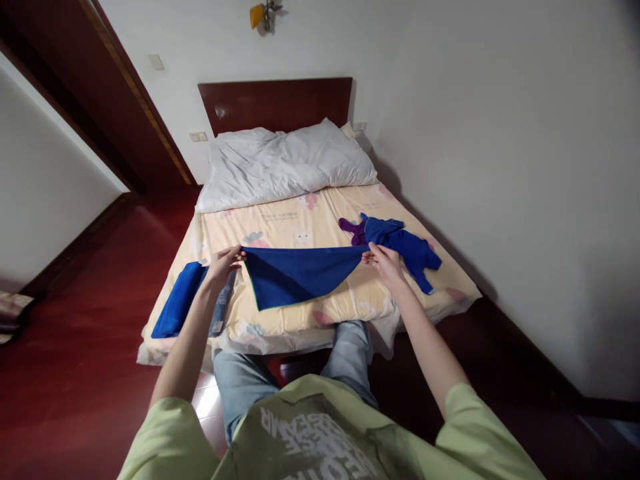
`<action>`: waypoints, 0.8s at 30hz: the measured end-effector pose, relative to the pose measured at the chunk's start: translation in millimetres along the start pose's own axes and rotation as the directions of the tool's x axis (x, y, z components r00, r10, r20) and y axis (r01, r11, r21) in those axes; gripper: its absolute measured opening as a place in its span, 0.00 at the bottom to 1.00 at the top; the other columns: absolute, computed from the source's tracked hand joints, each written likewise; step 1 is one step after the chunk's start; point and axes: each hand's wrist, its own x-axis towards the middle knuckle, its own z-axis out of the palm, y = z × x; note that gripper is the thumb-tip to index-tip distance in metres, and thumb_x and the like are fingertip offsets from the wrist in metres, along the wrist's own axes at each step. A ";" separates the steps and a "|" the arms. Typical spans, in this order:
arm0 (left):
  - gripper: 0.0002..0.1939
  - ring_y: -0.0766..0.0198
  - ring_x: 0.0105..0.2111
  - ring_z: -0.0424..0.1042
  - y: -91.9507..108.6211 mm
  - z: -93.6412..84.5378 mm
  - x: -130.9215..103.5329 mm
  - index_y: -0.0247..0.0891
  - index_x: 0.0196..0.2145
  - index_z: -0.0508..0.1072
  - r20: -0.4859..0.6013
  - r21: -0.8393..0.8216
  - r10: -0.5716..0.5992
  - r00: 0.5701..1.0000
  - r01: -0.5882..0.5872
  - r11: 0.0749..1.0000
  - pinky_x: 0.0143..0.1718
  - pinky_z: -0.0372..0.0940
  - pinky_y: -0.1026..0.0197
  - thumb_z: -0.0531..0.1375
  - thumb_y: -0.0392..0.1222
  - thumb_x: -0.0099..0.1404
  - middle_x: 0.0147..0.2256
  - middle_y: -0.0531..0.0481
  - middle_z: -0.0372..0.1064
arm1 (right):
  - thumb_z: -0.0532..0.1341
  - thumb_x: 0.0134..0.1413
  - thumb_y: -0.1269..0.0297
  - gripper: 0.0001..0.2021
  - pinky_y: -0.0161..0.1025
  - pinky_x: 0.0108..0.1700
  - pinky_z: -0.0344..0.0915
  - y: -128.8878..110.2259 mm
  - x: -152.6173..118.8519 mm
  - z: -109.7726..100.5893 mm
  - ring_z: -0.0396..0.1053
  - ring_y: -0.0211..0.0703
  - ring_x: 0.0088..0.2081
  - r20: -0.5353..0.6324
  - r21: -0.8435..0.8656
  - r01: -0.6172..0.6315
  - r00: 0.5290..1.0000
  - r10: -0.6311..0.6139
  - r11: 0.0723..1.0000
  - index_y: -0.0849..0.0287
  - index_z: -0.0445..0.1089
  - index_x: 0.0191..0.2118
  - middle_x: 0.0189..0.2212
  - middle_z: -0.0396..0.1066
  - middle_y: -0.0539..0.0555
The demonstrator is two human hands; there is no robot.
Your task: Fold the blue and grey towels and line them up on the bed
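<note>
A blue cloth [300, 275] with a thin green edge hangs stretched between my two hands above the bed. My left hand [226, 262] pinches its upper left corner, and my right hand [384, 261] pinches the upper right end. The cloth's lower edge slants down to a point on the left. Beside my left forearm lie a folded blue bundle [179, 300] and a grey-blue folded item [221, 307], partly hidden by the arm. Near my right hand is a crumpled heap of blue cloths [407, 247] with a purple cloth [353, 230] at its far side.
The bed [280, 230] has a pale yellow patterned sheet and a dark wooden headboard [280, 103]. A large white pillow or quilt [285, 163] lies at its head. A white wall [500, 167] runs along the right, and a dark red floor [100, 293] extends on the left.
</note>
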 end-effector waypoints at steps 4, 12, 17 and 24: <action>0.27 0.57 0.39 0.79 11.5 -13.6 -10.5 0.37 0.34 0.78 -0.016 0.001 0.036 0.999 -0.036 0.999 0.29 0.67 0.67 0.71 0.65 0.50 0.38 0.42 0.79 | 0.75 0.53 0.54 0.18 0.30 0.31 0.73 -20.5 1.5 13.0 0.75 0.36 0.25 0.018 -0.025 0.002 1.000 -0.002 1.000 0.62 0.72 0.28 0.24 0.76 0.53; 0.21 0.56 0.37 0.79 22.4 -28.9 -31.2 0.37 0.32 0.79 -0.049 0.010 0.027 0.998 -0.027 1.000 0.30 0.70 0.64 0.69 0.59 0.55 0.37 0.42 0.80 | 0.75 0.55 0.59 0.15 0.29 0.28 0.73 -35.7 -5.9 17.0 0.75 0.37 0.24 0.054 -0.047 -0.032 0.998 0.035 0.998 0.62 0.72 0.29 0.24 0.77 0.55; 0.22 0.56 0.38 0.79 26.7 -31.4 -39.4 0.37 0.33 0.79 -0.031 0.057 0.020 0.999 -0.018 0.998 0.32 0.71 0.63 0.69 0.61 0.55 0.38 0.41 0.80 | 0.75 0.55 0.61 0.14 0.31 0.29 0.75 -42.1 -4.4 11.2 0.76 0.39 0.25 0.061 -0.037 -0.087 0.994 0.089 0.996 0.62 0.72 0.30 0.24 0.78 0.56; 0.23 0.55 0.39 0.80 11.2 -28.4 -13.3 0.37 0.32 0.79 -0.014 0.098 -0.072 0.997 0.073 0.993 0.30 0.68 0.66 0.71 0.61 0.53 0.37 0.42 0.80 | 0.72 0.59 0.63 0.12 0.32 0.28 0.75 -36.4 15.4 16.1 0.76 0.40 0.24 0.065 -0.076 -0.163 0.984 0.168 0.984 0.62 0.72 0.32 0.24 0.78 0.56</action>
